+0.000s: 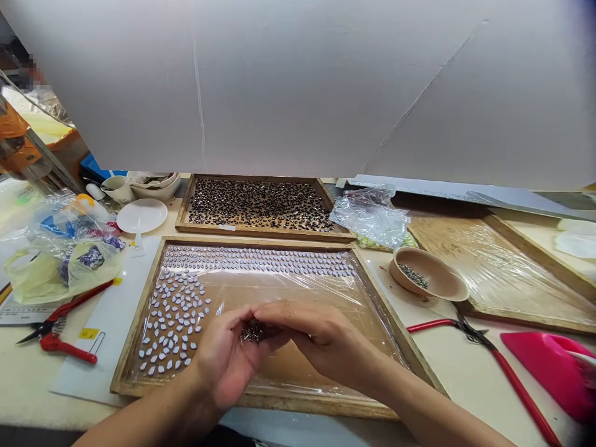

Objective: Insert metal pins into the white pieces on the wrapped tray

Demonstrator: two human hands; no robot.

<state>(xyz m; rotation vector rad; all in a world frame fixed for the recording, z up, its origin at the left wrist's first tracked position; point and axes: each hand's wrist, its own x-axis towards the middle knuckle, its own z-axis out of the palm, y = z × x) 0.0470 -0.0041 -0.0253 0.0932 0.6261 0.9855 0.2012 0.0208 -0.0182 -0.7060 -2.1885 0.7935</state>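
Observation:
My left hand (228, 357) is cupped, palm up, around a small heap of dark metallic pieces (252, 331). Over that heap curves my right hand (321, 338), its fingertips meeting the left hand so that the two enclose the pieces. Both hands are above a wooden tray (326, 402) lined with clear film. Loose white leaf-shaped pieces (174, 303) lie scattered on the tray's left side. Along its far side run neat rows of small pale pieces (261, 259). The exact kind of metal piece is too small to make out.
Behind stands another wooden tray (265, 233) strewn with dark pieces. To the right are a tan bowl (449, 285) with small metal bits, red-handled pliers (521, 388) and a pink object (540, 360). Red-handled cutters (69, 351) and plastic bags (88, 264) lie left.

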